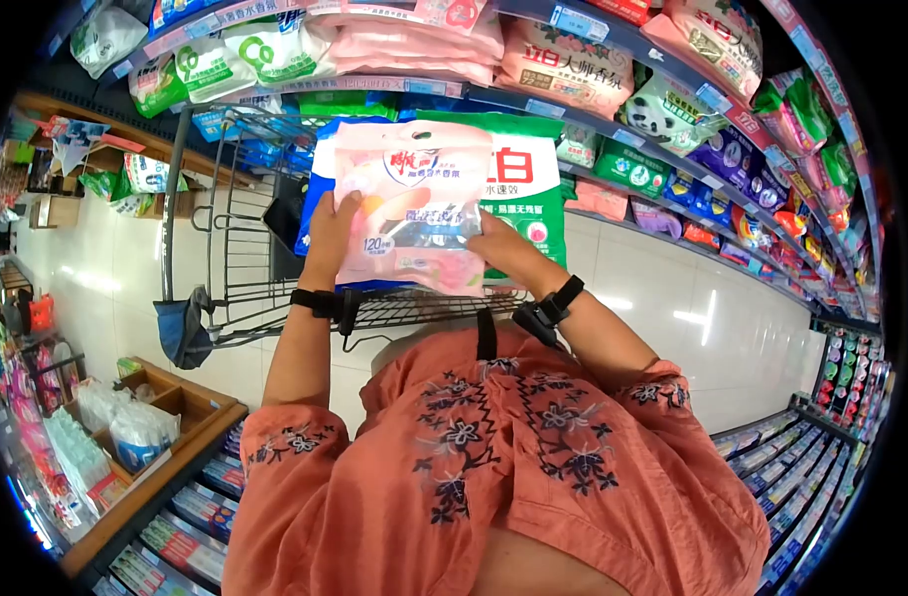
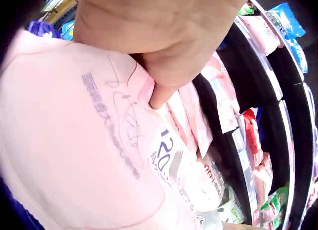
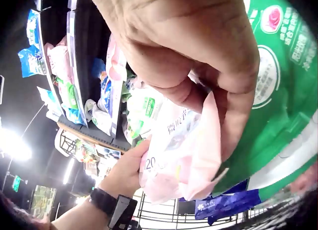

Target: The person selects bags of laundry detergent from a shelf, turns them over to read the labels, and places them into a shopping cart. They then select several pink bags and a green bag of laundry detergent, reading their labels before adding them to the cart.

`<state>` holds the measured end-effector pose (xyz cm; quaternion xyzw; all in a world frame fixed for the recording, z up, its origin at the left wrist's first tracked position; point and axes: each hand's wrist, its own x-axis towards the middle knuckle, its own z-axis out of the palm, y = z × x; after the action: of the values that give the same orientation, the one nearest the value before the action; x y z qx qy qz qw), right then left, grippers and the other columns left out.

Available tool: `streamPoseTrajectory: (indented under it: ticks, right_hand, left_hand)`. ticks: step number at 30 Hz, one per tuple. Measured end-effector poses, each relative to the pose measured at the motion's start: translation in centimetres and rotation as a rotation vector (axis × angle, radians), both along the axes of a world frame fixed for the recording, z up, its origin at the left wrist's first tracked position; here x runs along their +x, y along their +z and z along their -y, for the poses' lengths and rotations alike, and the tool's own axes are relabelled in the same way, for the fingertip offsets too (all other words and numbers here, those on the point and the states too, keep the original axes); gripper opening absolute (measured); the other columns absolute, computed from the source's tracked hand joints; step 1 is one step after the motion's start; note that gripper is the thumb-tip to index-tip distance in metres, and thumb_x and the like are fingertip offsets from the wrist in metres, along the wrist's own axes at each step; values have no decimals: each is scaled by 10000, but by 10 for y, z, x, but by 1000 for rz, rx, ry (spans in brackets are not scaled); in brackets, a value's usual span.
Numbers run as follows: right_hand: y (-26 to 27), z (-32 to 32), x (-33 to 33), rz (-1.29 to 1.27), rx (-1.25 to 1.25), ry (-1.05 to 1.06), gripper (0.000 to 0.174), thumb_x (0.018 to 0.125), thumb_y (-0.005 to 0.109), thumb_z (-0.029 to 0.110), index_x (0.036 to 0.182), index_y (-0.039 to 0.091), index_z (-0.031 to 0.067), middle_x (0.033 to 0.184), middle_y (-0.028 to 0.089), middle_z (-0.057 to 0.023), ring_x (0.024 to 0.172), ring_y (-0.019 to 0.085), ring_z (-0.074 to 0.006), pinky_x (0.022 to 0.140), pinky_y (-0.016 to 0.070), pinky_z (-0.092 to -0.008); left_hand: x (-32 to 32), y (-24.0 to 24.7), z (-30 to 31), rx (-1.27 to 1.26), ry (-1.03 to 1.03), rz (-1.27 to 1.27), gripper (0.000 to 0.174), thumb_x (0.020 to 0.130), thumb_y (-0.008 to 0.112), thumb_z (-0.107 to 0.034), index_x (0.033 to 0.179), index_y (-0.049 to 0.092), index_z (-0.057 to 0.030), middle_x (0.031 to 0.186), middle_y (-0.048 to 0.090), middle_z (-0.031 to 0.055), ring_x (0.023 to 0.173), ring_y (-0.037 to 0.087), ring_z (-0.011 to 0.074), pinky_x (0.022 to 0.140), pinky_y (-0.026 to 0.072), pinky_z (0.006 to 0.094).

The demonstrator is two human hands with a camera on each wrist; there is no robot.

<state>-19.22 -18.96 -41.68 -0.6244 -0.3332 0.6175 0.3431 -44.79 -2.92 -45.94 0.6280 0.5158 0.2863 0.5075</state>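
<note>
The left hand [image 1: 330,233] and right hand [image 1: 503,248] pinch a pink plastic packet [image 1: 414,204] by its sides above a wire shopping trolley [image 1: 237,248]. Stocked shelves [image 1: 628,139] flank the white tiled floor [image 1: 662,288].

Glossy white tile floor [image 1: 672,298] between stocked shop shelves [image 1: 628,137]

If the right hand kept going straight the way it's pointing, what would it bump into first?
Most likely the green bag standing in the cart, just beyond the pink packet that the right hand grips. Depth is hard to judge here, so treat that as a guess.
</note>
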Motion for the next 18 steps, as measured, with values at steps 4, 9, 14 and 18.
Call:
streamPoseTrajectory:
  ticks: [4, 9, 14, 18]
  right_hand:
    - [-18, -19, -17, -6, -18, 21, 475, 919, 540, 75, 1380, 460, -6, 1113, 642, -107, 917, 663, -179, 762, 578, -317]
    - [-28, -25, -19, -45, -59, -23, 485, 941, 583, 165, 1347, 447, -63, 1115, 644, -176, 904, 694, -234, 736, 588, -343]
    - [-14, -2, -7, -12, -63, -64, 454, 977, 611, 248, 1315, 500, -35, 1137, 648, -156, 932, 686, -221, 762, 585, -326]
    - [16, 16, -1, 77, -88, -158, 387, 976, 615, 275, 1231, 561, -11, 1080, 672, -136, 929, 688, -218, 758, 583, -318]
  left_hand:
    - [-16, 20, -21, 199, -1, -124, 363, 947, 656, -302, 1024, 616, 50, 886, 664, 168, 780, 587, 223, 723, 482, 368]
    - [-54, -34, -63, 143, -29, -235, 431, 926, 685, -284, 1187, 593, 45, 1005, 670, 176, 896, 646, 275, 798, 512, 388]
    - [-27, -13, -23, 805, -86, -527, 692, 859, 739, -380, 1399, 481, -32, 1345, 519, 217, 1197, 519, 437, 961, 456, 512]
    - [-5, 6, 19, 888, -360, -702, 763, 835, 740, -458, 1456, 466, -111, 1467, 440, 225, 1347, 417, 448, 1074, 339, 623]
